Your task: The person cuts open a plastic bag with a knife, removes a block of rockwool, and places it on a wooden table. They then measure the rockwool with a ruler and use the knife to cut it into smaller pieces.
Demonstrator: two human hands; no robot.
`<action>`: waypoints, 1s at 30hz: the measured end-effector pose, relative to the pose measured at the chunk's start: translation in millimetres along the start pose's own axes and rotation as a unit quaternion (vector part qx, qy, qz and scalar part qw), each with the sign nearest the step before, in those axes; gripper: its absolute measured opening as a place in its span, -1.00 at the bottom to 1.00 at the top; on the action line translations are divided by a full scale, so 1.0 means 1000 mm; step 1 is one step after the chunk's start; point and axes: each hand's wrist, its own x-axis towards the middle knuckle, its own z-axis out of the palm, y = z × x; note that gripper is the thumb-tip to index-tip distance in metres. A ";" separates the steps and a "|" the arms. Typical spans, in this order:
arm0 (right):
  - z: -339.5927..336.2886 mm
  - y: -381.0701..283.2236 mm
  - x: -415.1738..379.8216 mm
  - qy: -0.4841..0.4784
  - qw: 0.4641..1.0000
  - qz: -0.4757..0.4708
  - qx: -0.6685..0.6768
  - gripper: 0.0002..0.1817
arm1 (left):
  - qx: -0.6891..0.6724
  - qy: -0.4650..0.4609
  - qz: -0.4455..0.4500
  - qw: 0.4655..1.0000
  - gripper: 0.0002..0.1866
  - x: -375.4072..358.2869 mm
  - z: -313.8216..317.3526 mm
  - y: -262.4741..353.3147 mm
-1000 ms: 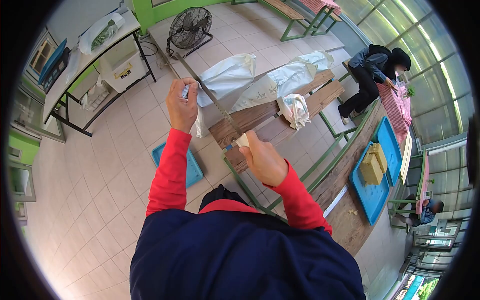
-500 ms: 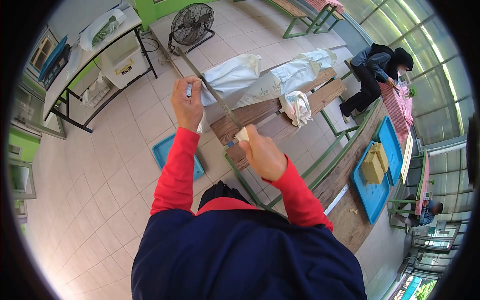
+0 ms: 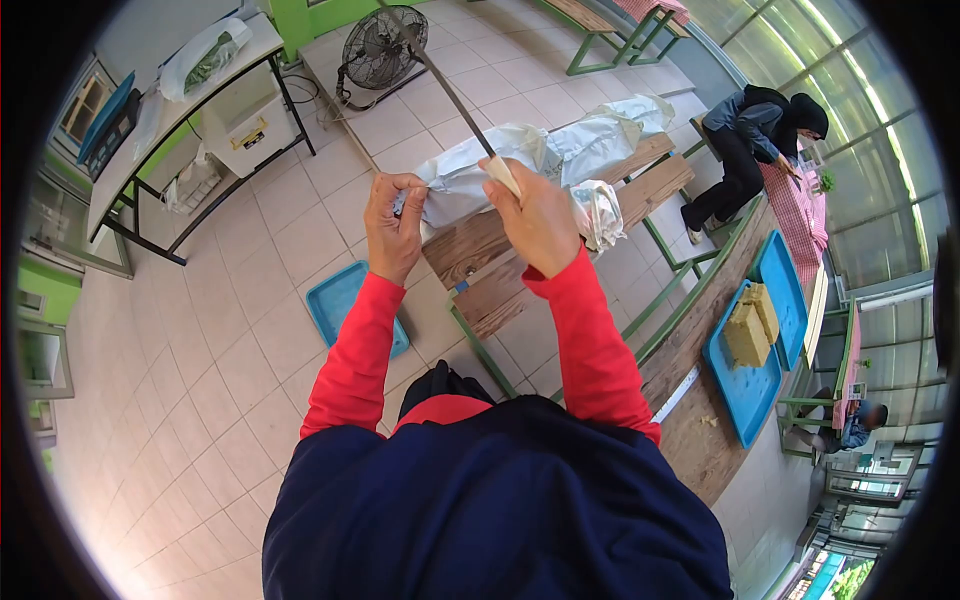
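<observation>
Our right hand [image 3: 545,222] is closed around the pale handle of a long knife [image 3: 452,98], whose thin blade runs from the fist toward 11 o'clock, its tip up over the fan [image 3: 378,48]. Our left hand [image 3: 392,225] sits at 9 o'clock of the right one, close beside it, with the fingers pinched shut on a small white wad [image 3: 408,203]; we cannot tell what the wad is. Both hands hover above the near end of a wooden bench [image 3: 480,262] with green legs.

On the bench, at 12 to 1 o'clock of the hands, lie large white bags [image 3: 560,155], and a smaller knotted bag [image 3: 600,212] rests at 3 o'clock, just beside the right hand. On the tiled floor at 7 o'clock of the left hand lies a blue tray [image 3: 335,305]. At 4 o'clock, well apart, a wooden table [image 3: 690,440] carries more blue trays, one holding tan blocks [image 3: 748,328]. Beyond it, at 2 o'clock, another person [image 3: 755,130] in dark clothes sits bent over a red checked cloth. At 10 o'clock stands a white table [image 3: 175,130] with a bagged bundle on top.
</observation>
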 end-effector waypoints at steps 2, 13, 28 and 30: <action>-0.003 0.000 0.011 0.014 0.999 -0.028 -0.034 -0.73 | -0.013 -0.006 0.010 1.000 -0.95 0.001 0.001 0.000; 0.022 0.001 0.038 -0.063 0.993 -0.061 -0.076 -0.87 | 0.049 -0.005 -0.019 0.999 -0.88 0.009 -0.003 0.012; 0.024 0.000 0.032 -0.003 0.993 -0.050 -0.104 -0.82 | 0.083 -0.034 -0.048 0.995 -0.83 0.019 0.006 0.018; 0.031 -0.004 0.029 0.017 0.992 -0.049 -0.119 -0.81 | 0.085 -0.023 -0.042 0.995 -0.84 0.018 0.008 0.019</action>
